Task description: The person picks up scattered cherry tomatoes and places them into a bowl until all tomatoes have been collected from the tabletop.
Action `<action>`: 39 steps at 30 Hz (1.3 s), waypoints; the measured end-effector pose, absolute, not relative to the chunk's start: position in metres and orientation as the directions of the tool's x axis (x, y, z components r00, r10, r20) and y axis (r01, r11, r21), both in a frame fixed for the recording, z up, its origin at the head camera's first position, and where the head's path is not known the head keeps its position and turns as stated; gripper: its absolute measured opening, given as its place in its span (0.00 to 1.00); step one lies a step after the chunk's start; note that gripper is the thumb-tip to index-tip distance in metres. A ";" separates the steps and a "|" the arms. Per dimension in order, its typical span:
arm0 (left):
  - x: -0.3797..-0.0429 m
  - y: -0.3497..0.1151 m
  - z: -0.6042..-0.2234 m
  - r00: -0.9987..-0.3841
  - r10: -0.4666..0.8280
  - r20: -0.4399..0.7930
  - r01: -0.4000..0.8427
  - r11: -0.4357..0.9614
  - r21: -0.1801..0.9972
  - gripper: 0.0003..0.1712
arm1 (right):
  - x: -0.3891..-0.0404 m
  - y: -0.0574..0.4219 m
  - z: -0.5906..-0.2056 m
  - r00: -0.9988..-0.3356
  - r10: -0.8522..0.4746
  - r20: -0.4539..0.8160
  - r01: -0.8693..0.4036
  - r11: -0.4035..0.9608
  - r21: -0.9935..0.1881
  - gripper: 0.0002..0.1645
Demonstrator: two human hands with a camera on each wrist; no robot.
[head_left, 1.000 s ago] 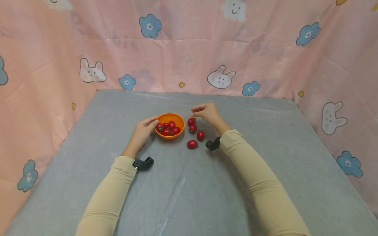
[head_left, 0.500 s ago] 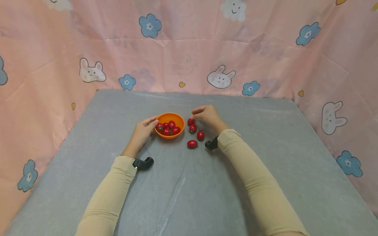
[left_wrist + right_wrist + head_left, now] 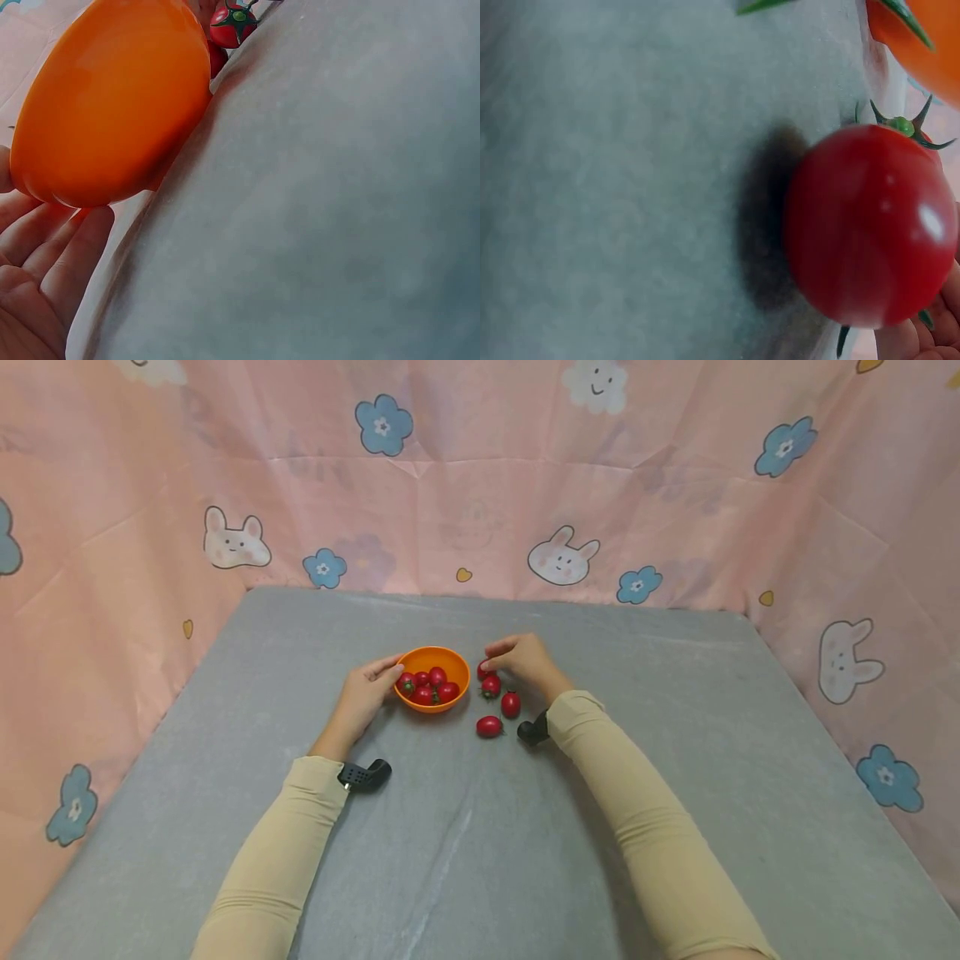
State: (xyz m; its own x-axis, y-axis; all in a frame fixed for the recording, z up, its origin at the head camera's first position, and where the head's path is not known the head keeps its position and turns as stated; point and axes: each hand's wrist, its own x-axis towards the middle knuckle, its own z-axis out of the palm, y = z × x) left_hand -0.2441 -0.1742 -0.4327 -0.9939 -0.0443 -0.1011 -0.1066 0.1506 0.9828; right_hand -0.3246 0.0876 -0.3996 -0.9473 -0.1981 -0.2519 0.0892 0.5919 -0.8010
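An orange bowl (image 3: 448,657) holds several red cherry tomatoes (image 3: 447,692). At its left side my left hand (image 3: 358,700) holds the rim, thumb on top and fingers against the outer wall. In the left wrist view, fingers (image 3: 75,259) lie under the orange side. Right of the bowl, my right hand (image 3: 528,662) pinches the farthest loose cherry tomato (image 3: 482,672) between thumb and fingers, partly covering it. Close in the right wrist view, a big cherry tomato (image 3: 870,229) hides most of that hand's fingers.
Three more loose tomatoes lie on the grey table (image 3: 420,860): one (image 3: 491,686) just in front of the right thumb, another (image 3: 511,705) nearer the wrist, and one on its side (image 3: 489,727). A pink patterned curtain (image 3: 465,485) surrounds the table's back and sides.
My right hand has come down and slightly toward me, its thumb and fingers now around the farthest loose tomato. The left hand and the bowl have stayed in place.
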 end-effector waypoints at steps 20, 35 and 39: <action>-0.245 -0.174 -0.434 -0.995 -0.036 -0.095 -0.099 0.151 0.984 0.25 | -0.321 0.089 -0.404 -0.959 -0.208 -0.193 0.033 0.593 -0.804 0.22; -0.246 -0.175 -0.434 -0.994 -0.037 -0.101 -0.105 0.149 0.983 0.25 | -0.320 0.098 -0.393 -0.960 -0.152 -0.234 0.124 0.522 -0.844 0.24; -0.246 -0.176 -0.434 -0.992 -0.040 -0.116 -0.121 0.153 0.981 0.25 | -0.320 0.097 -0.390 -0.952 -0.158 -0.262 0.147 0.516 -0.844 0.24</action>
State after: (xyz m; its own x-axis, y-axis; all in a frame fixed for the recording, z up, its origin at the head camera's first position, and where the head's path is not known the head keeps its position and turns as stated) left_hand -0.2459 -0.1757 -0.4345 -0.9924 -0.0403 -0.1159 -0.1208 0.1529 0.9808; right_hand -0.3205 0.0971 -0.3902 -0.9521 -0.1578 -0.2620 0.1467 0.5161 -0.8439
